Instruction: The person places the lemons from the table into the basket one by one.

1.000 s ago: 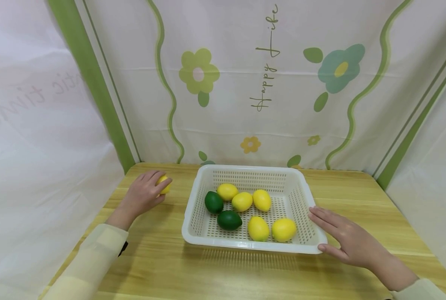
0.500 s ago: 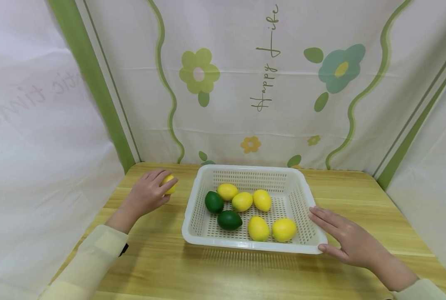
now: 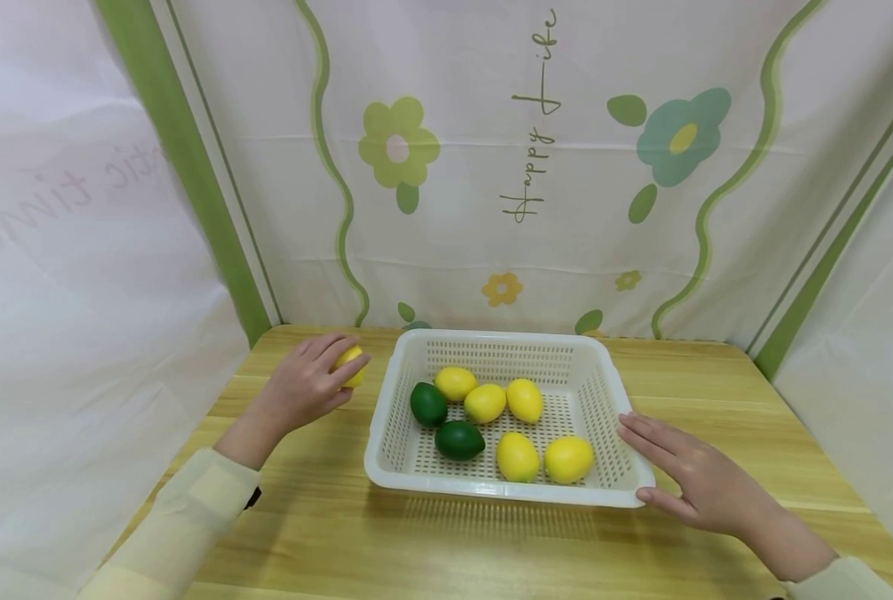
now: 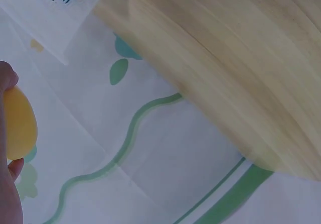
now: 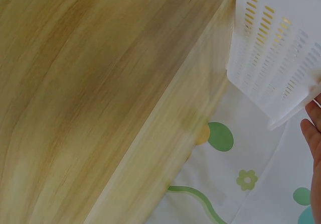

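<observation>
My left hand (image 3: 311, 385) grips a yellow lemon (image 3: 351, 367) just left of the basket. In the left wrist view the same lemon (image 4: 21, 126) shows at the left edge, between the fingers and thumb. A white slotted plastic basket (image 3: 506, 489) stands mid-table. Inside it lie several yellow lemons (image 3: 517, 457) and two dark green fruits shaped like lemons, one (image 3: 428, 405) at the left wall and another (image 3: 459, 441) nearer the front. My right hand (image 3: 704, 483) rests with straight fingers on the basket's right rim. In the right wrist view those fingers (image 5: 312, 128) touch the rim.
The wooden table (image 3: 311, 533) extends around the basket on every side. Behind it hangs a white cloth (image 3: 454, 233) with flowers and green wavy lines. More white cloth (image 3: 78, 333) closes off the left side, and the right side too.
My left hand has moved a little to the right, toward the basket, carrying the lemon with it. The right hand, the basket and the fruit inside have stayed in place.
</observation>
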Demonstrator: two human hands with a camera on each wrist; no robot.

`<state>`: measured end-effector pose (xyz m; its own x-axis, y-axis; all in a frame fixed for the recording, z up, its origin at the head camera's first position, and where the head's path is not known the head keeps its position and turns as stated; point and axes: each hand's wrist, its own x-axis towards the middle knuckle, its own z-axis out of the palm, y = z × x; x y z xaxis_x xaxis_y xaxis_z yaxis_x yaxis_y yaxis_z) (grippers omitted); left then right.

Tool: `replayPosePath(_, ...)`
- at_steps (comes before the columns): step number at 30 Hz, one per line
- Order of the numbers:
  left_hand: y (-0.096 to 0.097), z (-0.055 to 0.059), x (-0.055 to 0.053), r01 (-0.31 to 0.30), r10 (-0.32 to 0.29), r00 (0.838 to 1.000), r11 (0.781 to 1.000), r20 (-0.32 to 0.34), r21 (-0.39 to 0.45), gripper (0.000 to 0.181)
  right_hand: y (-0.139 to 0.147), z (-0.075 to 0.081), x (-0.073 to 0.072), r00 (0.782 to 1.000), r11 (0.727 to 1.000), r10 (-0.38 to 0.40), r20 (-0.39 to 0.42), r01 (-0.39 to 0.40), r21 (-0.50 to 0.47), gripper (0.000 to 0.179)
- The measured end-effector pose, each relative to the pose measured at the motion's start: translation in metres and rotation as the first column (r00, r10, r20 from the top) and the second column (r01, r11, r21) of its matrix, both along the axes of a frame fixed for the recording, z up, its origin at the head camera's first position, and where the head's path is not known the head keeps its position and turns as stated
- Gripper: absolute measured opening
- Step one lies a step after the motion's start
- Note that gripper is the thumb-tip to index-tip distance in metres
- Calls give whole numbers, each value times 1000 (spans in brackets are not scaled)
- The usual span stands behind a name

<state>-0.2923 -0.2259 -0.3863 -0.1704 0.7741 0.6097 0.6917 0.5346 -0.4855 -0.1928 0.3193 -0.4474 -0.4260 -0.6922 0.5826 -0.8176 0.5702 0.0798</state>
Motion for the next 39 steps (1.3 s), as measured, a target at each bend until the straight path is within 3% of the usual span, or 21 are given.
replayPosePath(11,15,7,6,40,-41,999,999,-32,-18,38,1,-1,0,1000,1000,0,-4,0,3,68)
replayPosePath(22,29,13,15,68,-69,998,997,-8,-43,53,1,-2,-1,1000,1000,0,-3,0,4,68)
replayPosePath(39,56,15,23,131,-133,991,989,-12,-74,46,0,-1,0,1000,1000,3,-7,-3,-1,68)
